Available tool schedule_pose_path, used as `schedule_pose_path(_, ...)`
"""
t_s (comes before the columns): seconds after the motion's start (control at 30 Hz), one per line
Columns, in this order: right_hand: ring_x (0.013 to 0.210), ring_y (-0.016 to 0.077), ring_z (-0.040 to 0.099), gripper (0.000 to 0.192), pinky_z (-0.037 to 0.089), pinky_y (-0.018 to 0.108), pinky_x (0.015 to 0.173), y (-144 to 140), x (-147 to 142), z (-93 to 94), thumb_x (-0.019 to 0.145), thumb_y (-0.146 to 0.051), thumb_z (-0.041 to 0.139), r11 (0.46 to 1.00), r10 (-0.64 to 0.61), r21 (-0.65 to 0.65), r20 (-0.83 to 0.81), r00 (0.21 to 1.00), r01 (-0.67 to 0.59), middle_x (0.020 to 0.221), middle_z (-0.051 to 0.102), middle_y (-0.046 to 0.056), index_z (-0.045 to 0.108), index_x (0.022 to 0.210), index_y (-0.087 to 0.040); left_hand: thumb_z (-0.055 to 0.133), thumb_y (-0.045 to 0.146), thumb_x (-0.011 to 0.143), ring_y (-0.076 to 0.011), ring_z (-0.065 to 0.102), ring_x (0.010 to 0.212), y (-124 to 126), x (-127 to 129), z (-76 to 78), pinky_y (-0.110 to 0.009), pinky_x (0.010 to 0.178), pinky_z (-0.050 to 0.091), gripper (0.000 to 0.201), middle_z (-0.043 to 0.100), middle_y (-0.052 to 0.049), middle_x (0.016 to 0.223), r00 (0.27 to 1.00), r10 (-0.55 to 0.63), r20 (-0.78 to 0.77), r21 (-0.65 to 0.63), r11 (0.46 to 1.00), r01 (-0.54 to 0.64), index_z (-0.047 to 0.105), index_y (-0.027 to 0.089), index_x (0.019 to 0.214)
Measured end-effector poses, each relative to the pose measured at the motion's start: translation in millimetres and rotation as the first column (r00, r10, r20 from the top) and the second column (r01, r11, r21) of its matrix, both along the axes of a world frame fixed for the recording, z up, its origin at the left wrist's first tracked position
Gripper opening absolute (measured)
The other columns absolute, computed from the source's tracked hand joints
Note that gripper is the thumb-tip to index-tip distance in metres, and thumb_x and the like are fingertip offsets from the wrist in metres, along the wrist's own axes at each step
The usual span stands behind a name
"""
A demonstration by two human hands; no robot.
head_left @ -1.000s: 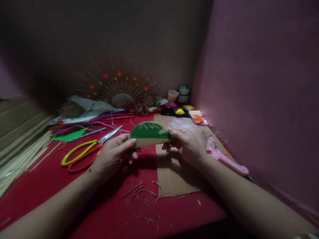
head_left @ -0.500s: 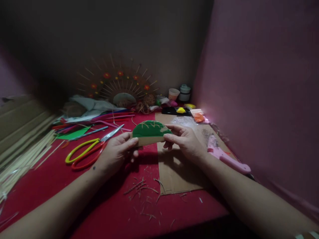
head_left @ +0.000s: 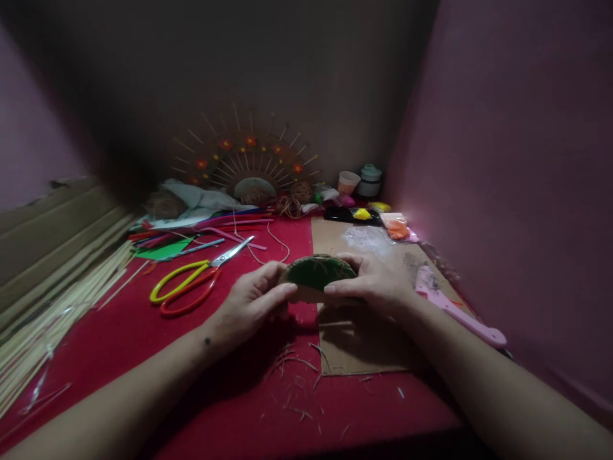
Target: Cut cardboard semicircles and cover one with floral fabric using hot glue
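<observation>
Holds a green card (head_left: 320, 275) between left hand (head_left: 253, 295) and right hand (head_left: 383, 287). Pinches both ends, with thumbs in front, fingers behind.

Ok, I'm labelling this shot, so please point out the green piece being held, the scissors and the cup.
Green piece (head_left: 320, 273): head view, on its green face.
Scissors (head_left: 213, 263): head view, where the handles meet the blades.
Cup (head_left: 348, 185): head view, on its outer wall.
</observation>
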State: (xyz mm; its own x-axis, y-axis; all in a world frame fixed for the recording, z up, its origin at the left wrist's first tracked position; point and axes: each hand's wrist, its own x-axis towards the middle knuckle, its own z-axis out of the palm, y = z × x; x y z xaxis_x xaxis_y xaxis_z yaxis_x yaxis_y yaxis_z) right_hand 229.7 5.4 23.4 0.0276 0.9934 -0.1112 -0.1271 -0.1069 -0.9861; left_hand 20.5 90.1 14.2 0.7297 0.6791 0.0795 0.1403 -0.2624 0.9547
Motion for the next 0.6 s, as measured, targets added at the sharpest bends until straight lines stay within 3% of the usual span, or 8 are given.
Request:
schedule_pose_path(0.3,0.052,0.0128,0.065,0.031,0.05,0.021,0.047,-1.1,-2.7,-4.6,0.061,-0.023,0.081,0.991,0.104,-0.071,-0.08,0.991,-0.11,0.065,0.072,0.001,0.074,0.091,-0.017,0.059,0.038,0.088,-0.0103,0.053,0.054,-9.2,-0.2,-0.4,-0.022,0.051,0.044,0.023,0.057,0.003,0.065,1.0,-0.007,0.002,0.053,0.999,0.006,0.059,0.016,0.095)
schedule_pose_path(0.47,0.047,0.0136,0.063,0.027,0.049,0.021,0.043,0.9,-1.9,-7.9,0.064,-0.027,0.078,0.982,0.153,-0.09,-0.129,0.98,-0.165,0.059,0.071,0.003,0.073,0.088,-0.015,0.06,0.041,0.088,-0.0104,0.053,0.051,-9.2,-2.2,3.5,-0.021,0.048,0.042,0.026,0.058,0.003,0.062,0.999,-0.041,0.01,-0.051,0.998,0.041,0.06,0.016,0.097)
schedule_pose_path(0.6,0.049,0.0152,0.064,0.031,0.048,0.021,0.041,2.2,-2.3,-10.4,0.061,-0.027,0.079,0.976,0.154,-0.129,-0.176,0.972,-0.177,0.058,0.072,0.004,0.072,0.088,-0.015,0.065,0.038,0.085,-0.0101,0.056,0.054,-9.3,-2.1,5.7,-0.021,0.051,0.046,0.03,0.061,0.002,0.073,0.995,-0.086,0.045,-0.131,0.987,0.091,0.06,0.017,0.105)
